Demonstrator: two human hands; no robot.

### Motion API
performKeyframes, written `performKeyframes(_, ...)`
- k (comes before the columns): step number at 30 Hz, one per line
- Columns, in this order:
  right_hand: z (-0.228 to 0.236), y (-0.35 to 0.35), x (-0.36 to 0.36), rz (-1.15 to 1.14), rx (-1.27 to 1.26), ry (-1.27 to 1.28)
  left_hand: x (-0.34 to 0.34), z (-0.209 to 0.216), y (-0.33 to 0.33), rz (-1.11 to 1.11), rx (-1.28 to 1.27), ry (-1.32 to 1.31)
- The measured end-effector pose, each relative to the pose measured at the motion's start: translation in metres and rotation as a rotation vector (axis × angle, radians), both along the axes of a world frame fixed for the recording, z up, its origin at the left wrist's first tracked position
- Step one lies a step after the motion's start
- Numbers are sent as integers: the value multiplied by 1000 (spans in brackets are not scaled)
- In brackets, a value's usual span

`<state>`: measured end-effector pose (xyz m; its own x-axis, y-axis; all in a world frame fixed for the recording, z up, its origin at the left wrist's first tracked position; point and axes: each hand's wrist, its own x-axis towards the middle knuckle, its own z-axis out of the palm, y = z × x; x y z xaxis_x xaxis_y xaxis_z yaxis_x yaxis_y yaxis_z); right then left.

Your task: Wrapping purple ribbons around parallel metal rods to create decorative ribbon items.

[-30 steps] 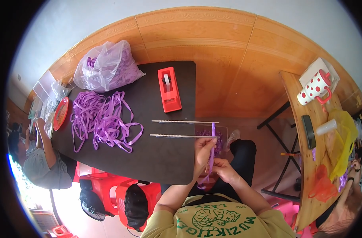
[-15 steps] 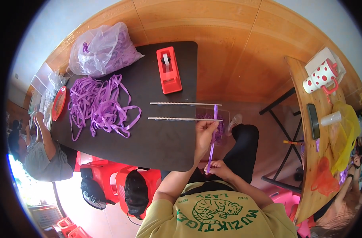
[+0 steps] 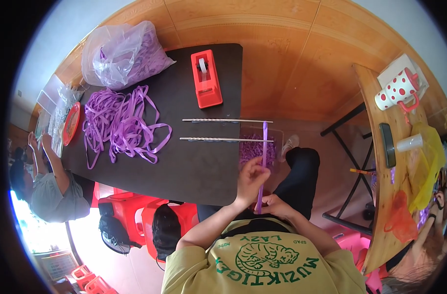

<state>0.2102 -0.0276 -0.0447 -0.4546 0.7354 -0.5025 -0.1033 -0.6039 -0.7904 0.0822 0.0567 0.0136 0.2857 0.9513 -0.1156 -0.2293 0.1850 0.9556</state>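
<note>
Two thin metal rods with spiral grips, like chopsticks, lie side by side on the dark table: a far rod (image 3: 223, 120) and a near rod (image 3: 223, 139). Their plain ends stick out past the table's right edge. A narrow purple ribbon (image 3: 264, 152) runs from the far rod's tip across the near one and down toward my body. My left hand (image 3: 252, 180) is closed at the ribbon's middle, thumb and fingertips against it. Lower down, my right hand (image 3: 276, 207) pinches the ribbon near its bottom end.
On the table (image 3: 199, 171) lie a heap of purple ribbon (image 3: 120, 125), a stuffed plastic bag (image 3: 125, 56) and a red tape dispenser (image 3: 207, 81). Below its right edge sits a clear bin (image 3: 277, 139) of purple pieces. A wooden table (image 3: 375, 196) stands right; other people are at both sides.
My left hand has slid down the ribbon toward me, away from the near rod. My right hand stays at the lower end. The whole view has shifted slightly.
</note>
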Motion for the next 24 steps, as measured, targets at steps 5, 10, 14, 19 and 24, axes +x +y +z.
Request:
performKeyframes(5,-30,-4,5,44,22,1,-29,-24,-54,26,45,215)
performKeyframes(10,-32,-4,2,-23,17,89,-46,-44,-68,-144,135,401)
performKeyframes(14,-15,-1,-2,-33,56,74,-47,-57,-65,-201,107,318)
performKeyframes(19,-23,-1,4,108,30,-47,-30,-26,-37,-1,233,406)
performKeyframes(24,-16,-2,2,81,26,-35,-5,3,-10,90,367,351)
